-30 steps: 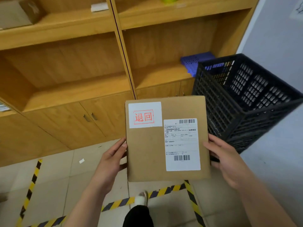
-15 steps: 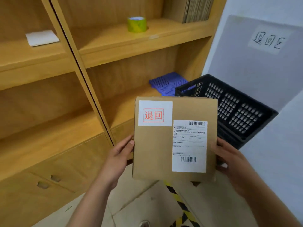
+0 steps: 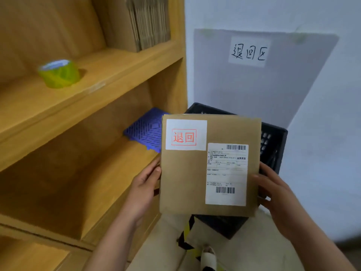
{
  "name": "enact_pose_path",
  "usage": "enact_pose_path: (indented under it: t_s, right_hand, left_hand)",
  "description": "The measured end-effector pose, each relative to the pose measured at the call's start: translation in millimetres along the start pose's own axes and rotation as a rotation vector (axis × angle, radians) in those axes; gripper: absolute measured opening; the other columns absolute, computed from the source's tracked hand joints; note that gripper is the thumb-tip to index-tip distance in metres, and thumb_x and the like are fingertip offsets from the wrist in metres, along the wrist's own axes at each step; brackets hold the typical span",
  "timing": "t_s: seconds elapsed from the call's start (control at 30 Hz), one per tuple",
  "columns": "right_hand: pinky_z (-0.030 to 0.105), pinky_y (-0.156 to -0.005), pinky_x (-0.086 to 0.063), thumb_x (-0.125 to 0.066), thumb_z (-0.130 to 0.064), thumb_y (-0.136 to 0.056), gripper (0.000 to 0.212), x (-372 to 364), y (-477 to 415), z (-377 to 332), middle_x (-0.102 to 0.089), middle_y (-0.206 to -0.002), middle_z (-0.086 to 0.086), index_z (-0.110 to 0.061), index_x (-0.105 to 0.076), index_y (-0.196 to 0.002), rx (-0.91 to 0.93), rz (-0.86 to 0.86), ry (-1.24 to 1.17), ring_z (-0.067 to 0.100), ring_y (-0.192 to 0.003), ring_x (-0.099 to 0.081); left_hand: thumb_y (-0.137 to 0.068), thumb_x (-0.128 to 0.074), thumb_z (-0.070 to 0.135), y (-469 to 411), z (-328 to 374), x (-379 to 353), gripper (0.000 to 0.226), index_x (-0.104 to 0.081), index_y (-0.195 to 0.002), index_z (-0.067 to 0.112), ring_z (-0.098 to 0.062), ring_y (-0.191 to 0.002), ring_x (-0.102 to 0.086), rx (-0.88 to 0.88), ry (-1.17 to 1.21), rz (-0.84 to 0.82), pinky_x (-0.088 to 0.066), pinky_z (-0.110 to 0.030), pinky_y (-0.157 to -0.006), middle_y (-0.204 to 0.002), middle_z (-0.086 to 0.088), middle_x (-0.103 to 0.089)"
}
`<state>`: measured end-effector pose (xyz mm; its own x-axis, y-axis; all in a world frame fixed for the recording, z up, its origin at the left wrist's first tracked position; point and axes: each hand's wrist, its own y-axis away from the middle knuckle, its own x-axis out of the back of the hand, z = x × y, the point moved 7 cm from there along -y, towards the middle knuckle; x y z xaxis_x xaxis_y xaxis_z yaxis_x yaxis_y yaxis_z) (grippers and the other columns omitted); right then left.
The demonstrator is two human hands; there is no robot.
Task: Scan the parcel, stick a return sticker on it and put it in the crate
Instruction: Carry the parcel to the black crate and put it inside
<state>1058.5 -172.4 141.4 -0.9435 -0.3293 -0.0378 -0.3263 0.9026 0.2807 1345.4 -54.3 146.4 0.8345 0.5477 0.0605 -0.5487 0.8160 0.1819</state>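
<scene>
I hold a flat brown cardboard parcel (image 3: pixel 183 180) upright in front of me. My left hand (image 3: pixel 143 189) grips its left edge and my right hand (image 3: pixel 273 194) grips its right edge. A white return sticker with red characters (image 3: pixel 186 134) sits at the parcel's top left. A white shipping label with barcodes (image 3: pixel 226 174) covers its right side. The black plastic crate (image 3: pixel 273 142) stands on the floor right behind the parcel, mostly hidden by it.
Wooden shelves (image 3: pixel 82 106) fill the left side, with a green tape roll (image 3: pixel 59 73) and a blue plastic grid (image 3: pixel 146 130). Flattened cartons (image 3: pixel 148 22) stand on the upper shelf. A handwritten sign (image 3: pixel 249 51) hangs on the wall above the crate. Yellow-black floor tape (image 3: pixel 185 235) runs below.
My view has swung right and closer to the crate, which now sits directly behind the parcel. The wall sign has come fully into view. Both hands keep the same grip.
</scene>
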Motion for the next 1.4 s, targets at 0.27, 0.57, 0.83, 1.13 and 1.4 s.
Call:
enact_pose_path:
  t_s: [0.27, 0.57, 0.83, 1.13, 1.4]
  right_hand:
    - [0.052, -0.093, -0.052, -0.057, -0.027, -0.098, 0.038, 17.9, -121.4, -16.0, -0.069, -0.127, -0.003, -0.039, -0.057, -0.134, -0.034, 0.080, -0.099, 0.030, -0.117, -0.063]
    - [0.035, -0.072, -0.053, -0.053, -0.023, -0.099, 0.036, 22.4, -205.5, -16.7, -0.076, -0.112, -0.010, -0.035, -0.056, -0.133, -0.090, 0.248, -0.108, 0.009, -0.089, -0.075]
    - [0.029, -0.060, -0.044, -0.049, -0.022, -0.101, 0.031, 20.1, -257.6, 4.1, -0.070, -0.100, -0.004, -0.018, -0.054, -0.132, -0.309, 0.440, -0.122, 0.014, -0.081, -0.065]
    - [0.042, -0.071, -0.057, -0.059, -0.035, -0.094, 0.051, 25.0, -305.0, 103.3, -0.066, -0.119, 0.016, -0.012, -0.043, -0.137, -0.678, 0.498, -0.155, 0.034, -0.097, -0.068]
    - [0.029, -0.055, -0.043, -0.047, -0.029, -0.102, 0.034, 35.5, -333.0, 150.1, -0.062, -0.097, 0.011, -0.007, -0.049, -0.128, -0.806, 0.459, -0.171, 0.024, -0.078, -0.060]
  left_hand:
    - [-0.102, -0.052, 0.026, -137.5, 39.3, -56.6, 0.025, -0.065, -0.118, 0.039, -0.004, -0.103, -0.067, 0.001, -0.044, -0.044, -0.054, -0.029, -0.079, -0.114, 0.012, -0.072]
    - [-0.102, -0.048, 0.038, -268.6, 25.5, -114.2, 0.029, -0.056, -0.130, 0.034, 0.005, -0.101, -0.057, 0.116, -0.110, -0.224, -0.052, -0.034, -0.090, -0.116, 0.016, -0.065]
    - [-0.097, -0.043, 0.058, -352.5, -32.7, -162.5, 0.031, -0.055, -0.120, 0.042, -0.025, -0.127, -0.050, 0.473, -0.233, -0.469, -0.032, -0.061, -0.110, -0.133, 0.005, -0.059]
    - [-0.091, -0.043, 0.068, -383.0, -132.8, -193.9, 0.059, -0.054, -0.136, 0.031, -0.033, -0.133, -0.045, 0.734, -0.449, -0.606, -0.029, -0.062, -0.111, -0.145, -0.006, -0.053]
    - [-0.085, -0.046, 0.073, -400.2, -170.0, -212.9, 0.066, -0.055, -0.135, 0.031, -0.034, -0.134, -0.043, 0.868, -0.465, -0.603, -0.027, -0.066, -0.111, -0.144, -0.008, -0.051]
